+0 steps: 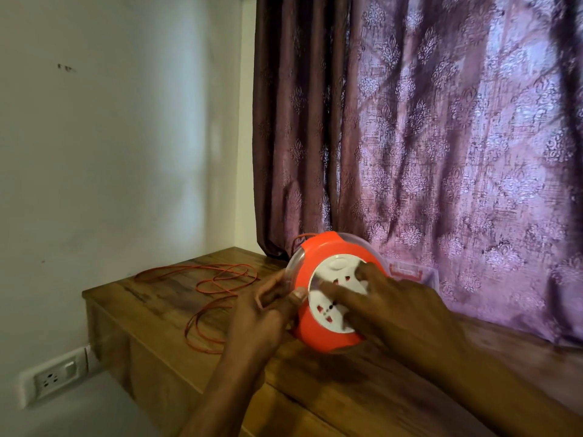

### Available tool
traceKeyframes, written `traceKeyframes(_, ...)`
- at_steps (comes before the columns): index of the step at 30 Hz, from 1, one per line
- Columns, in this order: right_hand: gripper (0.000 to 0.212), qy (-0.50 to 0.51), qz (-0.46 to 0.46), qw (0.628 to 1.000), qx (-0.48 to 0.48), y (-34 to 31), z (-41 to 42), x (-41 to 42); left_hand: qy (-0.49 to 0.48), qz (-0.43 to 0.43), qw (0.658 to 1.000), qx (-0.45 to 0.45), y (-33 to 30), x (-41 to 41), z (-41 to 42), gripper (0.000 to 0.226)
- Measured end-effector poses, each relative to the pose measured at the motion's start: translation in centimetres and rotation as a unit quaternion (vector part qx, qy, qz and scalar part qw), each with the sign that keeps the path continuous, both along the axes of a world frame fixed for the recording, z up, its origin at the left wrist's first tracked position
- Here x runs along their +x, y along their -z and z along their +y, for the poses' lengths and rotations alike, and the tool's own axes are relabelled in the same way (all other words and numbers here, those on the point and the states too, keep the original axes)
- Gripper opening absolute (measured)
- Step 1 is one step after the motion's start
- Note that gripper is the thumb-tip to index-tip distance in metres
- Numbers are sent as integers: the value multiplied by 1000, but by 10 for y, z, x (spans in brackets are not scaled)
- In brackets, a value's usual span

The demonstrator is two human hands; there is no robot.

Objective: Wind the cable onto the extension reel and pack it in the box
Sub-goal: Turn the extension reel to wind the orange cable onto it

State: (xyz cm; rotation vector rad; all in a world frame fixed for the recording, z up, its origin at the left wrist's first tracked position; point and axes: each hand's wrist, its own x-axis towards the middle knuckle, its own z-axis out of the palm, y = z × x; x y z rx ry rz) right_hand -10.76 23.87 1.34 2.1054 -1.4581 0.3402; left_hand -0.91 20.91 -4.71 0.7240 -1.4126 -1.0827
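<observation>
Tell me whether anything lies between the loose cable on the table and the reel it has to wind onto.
Nothing visible does. The orange cable lies in loose loops on the bare wooden table, left of the extension reel. Only the left hand, gripping the reel's left rim, sits on that side; the right hand rests on its white socket face.

Orange-and-white reel (328, 298), orange cable (217, 280), purple floral-patterned curtain (441, 137), brown wood-grain table (331, 392)
</observation>
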Motion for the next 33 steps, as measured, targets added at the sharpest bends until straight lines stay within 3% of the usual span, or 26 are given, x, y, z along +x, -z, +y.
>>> traceKeyframes(1,60,45,-54,997,-35,-4,34,-66,-6,3,1000,-2,0,-2,1,36)
traceKeyframes(3,66,90,-136,982,-98,26,47,-68,-18,-5,1000,-11,-1,-7,4,41)
traceKeyframes(4,67,142,-111,980,-88,28,49,-71,-25,-5,1000,-13,-1,-8,5,42)
traceKeyframes(6,64,102,-115,985,-82,27,39,-65,-30,-2,1000,-8,-2,-8,5,44)
traceKeyframes(11,46,5,1,993,-121,11,52,-82,-29,6,1000,-6,-3,3,1,44)
traceKeyframes(14,48,-71,128,980,-136,10,48,-88,-20,-1,1000,-13,-3,7,0,40)
traceKeyframes(18,49,-81,180,971,-131,3,45,-90,3,-2,1000,-20,-6,7,4,32)
traceKeyframes(21,48,-61,170,970,-164,4,44,-89,5,9,1000,-23,-8,5,6,35)
traceKeyframes(25,57,40,3,986,-160,15,41,-78,1,11,1000,-26,-8,-1,7,38)
traceKeyframes(27,65,76,-32,983,-166,18,41,-73,-8,7,999,-30,-6,-4,8,39)
traceKeyframes(30,62,78,-25,984,-158,16,44,-73,-17,8,999,-33,-6,-4,8,42)
traceKeyframes(33,45,1,54,980,-189,14,47,-82,-8,27,999,-35,-8,1,6,37)
